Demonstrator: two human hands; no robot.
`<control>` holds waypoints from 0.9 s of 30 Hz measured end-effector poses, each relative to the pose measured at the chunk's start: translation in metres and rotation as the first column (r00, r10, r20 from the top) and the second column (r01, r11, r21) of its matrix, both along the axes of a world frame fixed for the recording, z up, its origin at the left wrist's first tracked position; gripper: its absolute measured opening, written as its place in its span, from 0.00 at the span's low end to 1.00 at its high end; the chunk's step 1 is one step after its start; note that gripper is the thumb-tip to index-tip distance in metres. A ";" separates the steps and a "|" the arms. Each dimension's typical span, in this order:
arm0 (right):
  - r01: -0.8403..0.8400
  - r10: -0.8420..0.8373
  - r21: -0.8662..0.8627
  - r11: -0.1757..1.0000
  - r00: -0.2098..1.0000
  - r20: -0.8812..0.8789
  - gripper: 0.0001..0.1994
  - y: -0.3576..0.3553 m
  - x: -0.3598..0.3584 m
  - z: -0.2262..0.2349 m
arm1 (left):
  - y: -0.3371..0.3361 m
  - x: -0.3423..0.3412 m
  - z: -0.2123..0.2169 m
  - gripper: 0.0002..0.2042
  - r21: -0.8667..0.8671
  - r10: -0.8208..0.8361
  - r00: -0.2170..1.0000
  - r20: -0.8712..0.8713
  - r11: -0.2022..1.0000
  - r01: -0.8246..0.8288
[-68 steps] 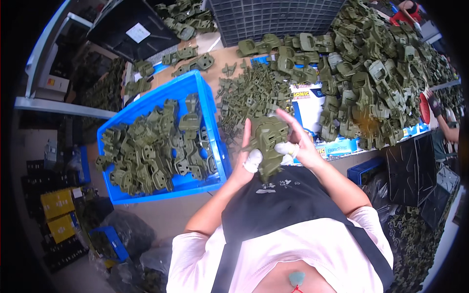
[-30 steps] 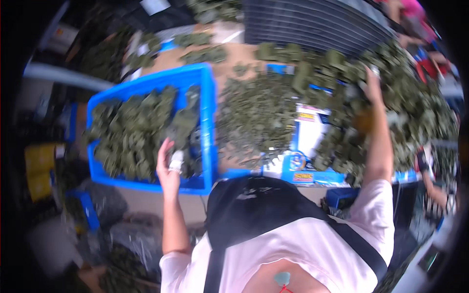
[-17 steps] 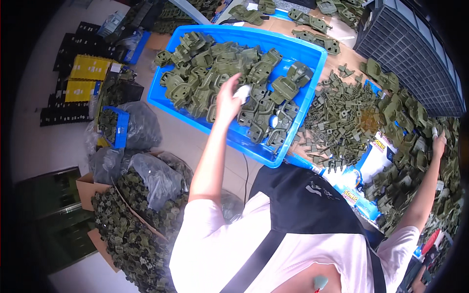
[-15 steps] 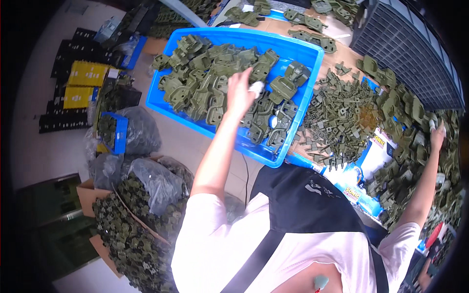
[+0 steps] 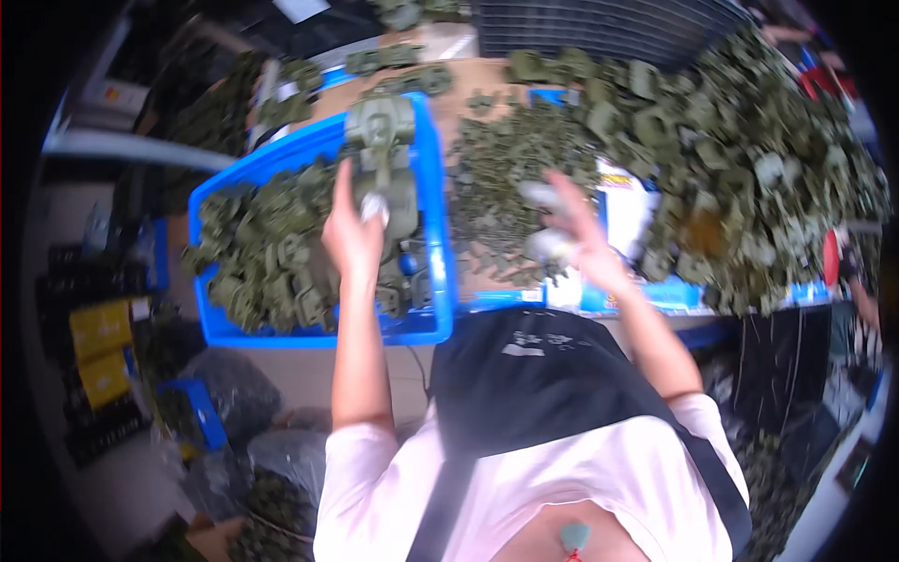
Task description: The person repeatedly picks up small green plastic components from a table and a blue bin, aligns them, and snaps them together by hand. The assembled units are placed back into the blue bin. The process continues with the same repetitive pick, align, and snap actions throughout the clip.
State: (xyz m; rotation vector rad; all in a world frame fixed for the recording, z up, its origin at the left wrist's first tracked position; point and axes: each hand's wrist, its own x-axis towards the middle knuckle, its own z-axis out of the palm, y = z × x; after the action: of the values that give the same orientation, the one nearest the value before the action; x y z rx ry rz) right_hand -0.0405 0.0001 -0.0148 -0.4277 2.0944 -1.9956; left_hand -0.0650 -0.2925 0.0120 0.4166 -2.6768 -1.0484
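My left hand (image 5: 354, 239), with a white cover on one digit, grips a long olive-green molded plastic part (image 5: 382, 126). The part stands lengthwise over the right side of a blue plastic bin (image 5: 433, 215), which holds many similar green parts (image 5: 272, 253). My right hand (image 5: 588, 239) is blurred by motion above a heap of small green plastic pieces (image 5: 501, 159). Its white-covered finger and thumb are apart, and nothing shows between them.
A large heap of bigger green parts (image 5: 730, 159) covers the table's right side. A printed white-and-blue package (image 5: 626, 211) lies beside it. A black ribbed crate (image 5: 599, 33) stands at the back. Yellow crates (image 5: 101, 337) and plastic bags (image 5: 234, 389) are on the left.
The view has turned to the right. My left hand has come up from among the parts in the bin with a long part. My right hand has left the far-right heap for the small pieces.
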 end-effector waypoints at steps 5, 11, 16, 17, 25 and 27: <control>0.121 -0.116 0.051 0.991 0.990 -0.085 0.52 -0.062 0.037 0.011 | 0.087 0.083 -0.010 0.40 0.249 -0.312 0.914 -0.260 0.893 0.376; -0.377 0.371 0.001 0.926 0.911 0.180 0.46 0.009 0.025 -0.022 | 0.064 0.108 -0.045 0.52 0.700 -0.439 0.897 -0.046 0.626 0.342; -0.001 0.037 0.426 0.904 0.996 -0.076 0.47 -0.012 0.022 -0.080 | 0.043 0.093 -0.026 0.27 0.998 -0.506 0.862 0.044 0.053 -0.020; 0.097 0.007 0.537 0.838 0.982 -0.189 0.43 -0.014 0.023 -0.084 | 0.047 0.091 -0.024 0.28 0.997 -0.511 0.858 0.052 -0.025 -0.075; 0.365 -0.480 0.822 0.438 0.868 -0.129 0.17 0.050 0.032 -0.126 | 0.071 0.081 -0.047 0.27 0.995 -0.450 0.888 0.099 0.060 -0.081; 0.412 -0.441 0.769 0.488 0.877 -0.190 0.17 0.065 0.031 -0.162 | 0.076 0.076 -0.046 0.30 0.977 -0.399 0.895 0.199 0.156 -0.148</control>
State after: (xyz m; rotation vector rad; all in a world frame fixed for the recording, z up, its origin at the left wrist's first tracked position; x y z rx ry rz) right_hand -0.0099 0.0651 -0.1764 0.3440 2.9739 -0.9414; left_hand 0.0107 -0.2167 -0.0343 0.6580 -1.7586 -3.0793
